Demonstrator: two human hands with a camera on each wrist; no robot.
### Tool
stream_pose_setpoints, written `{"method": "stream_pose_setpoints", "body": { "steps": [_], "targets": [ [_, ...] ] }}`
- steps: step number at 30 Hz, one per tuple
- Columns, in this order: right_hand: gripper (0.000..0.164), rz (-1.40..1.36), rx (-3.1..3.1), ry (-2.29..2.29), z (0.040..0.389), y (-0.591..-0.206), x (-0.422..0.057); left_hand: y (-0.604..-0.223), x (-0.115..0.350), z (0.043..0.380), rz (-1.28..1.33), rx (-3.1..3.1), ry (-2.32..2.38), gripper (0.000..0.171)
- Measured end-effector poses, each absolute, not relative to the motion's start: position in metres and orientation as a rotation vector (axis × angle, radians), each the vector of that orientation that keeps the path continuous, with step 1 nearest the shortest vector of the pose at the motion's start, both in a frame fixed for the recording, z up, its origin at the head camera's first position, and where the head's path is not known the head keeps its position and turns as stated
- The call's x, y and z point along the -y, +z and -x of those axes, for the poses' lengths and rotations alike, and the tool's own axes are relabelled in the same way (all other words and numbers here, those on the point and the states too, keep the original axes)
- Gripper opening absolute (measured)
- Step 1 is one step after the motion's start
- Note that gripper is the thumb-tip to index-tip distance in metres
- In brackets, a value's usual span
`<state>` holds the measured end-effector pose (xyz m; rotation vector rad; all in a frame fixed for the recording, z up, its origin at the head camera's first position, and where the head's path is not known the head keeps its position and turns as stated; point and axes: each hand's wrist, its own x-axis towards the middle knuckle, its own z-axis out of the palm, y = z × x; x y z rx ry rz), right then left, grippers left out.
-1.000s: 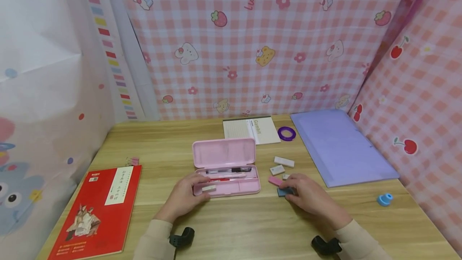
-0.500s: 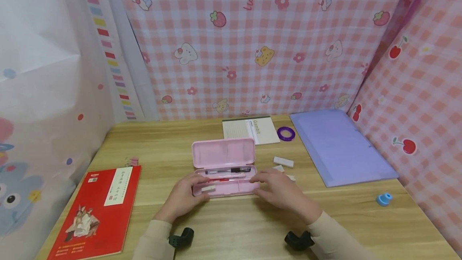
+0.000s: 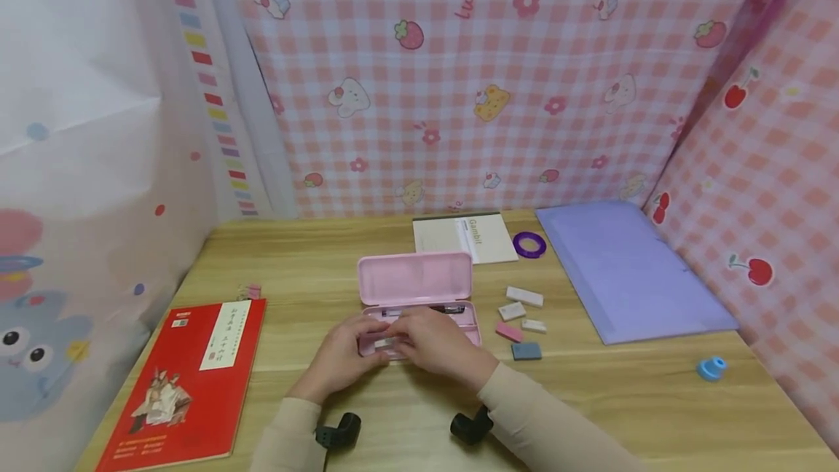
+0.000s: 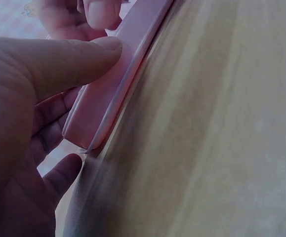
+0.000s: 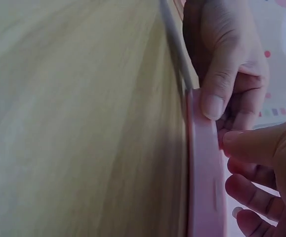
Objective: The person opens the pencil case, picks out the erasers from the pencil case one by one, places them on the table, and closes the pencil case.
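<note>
A pink pencil case (image 3: 416, 279) lies with its lid raised in front of me. My left hand (image 3: 344, 352) grips its left end, thumb (image 4: 96, 57) on the front wall. My right hand (image 3: 439, 341) reaches over the case, its fingertips near the left hand's and close to a small white eraser (image 3: 383, 343) in the front compartment. In the right wrist view its thumb (image 5: 246, 143) is beside the case wall; I cannot tell whether it pinches anything. A black-capped pen (image 3: 454, 309) shows in the back compartment; the right hand hides much of the inside.
Right of the case lie several erasers: white ones (image 3: 524, 297), a pink one (image 3: 508, 331) and a blue-grey one (image 3: 526, 351). A notepad (image 3: 491, 239), purple tape ring (image 3: 529, 245) and lilac folder (image 3: 636, 275) lie behind. A red book (image 3: 190, 377) is left; a blue cap-shaped piece (image 3: 711, 368) is far right.
My right hand has moved left, from the blue-grey eraser across to the left part of the pencil case, uncovering the loose erasers. My left hand has stayed at the case's left end.
</note>
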<state>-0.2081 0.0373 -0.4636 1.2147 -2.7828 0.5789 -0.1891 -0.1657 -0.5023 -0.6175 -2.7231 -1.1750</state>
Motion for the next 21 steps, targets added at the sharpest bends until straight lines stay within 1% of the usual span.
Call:
{"method": "stream_pose_setpoints", "body": {
  "steps": [16, 21],
  "targets": [
    [0.009, -1.249, 2.755, 0.525, 0.218, -0.47, -0.03, -0.503, 0.166, 0.188, 0.615, 2.729, -1.195, 0.045],
    [0.01, -1.259, 2.765, 0.52, 0.221, -0.47, -0.031, -0.503, 0.166, 0.189, 0.608, 2.735, -1.203, 0.045]
  ]
}}
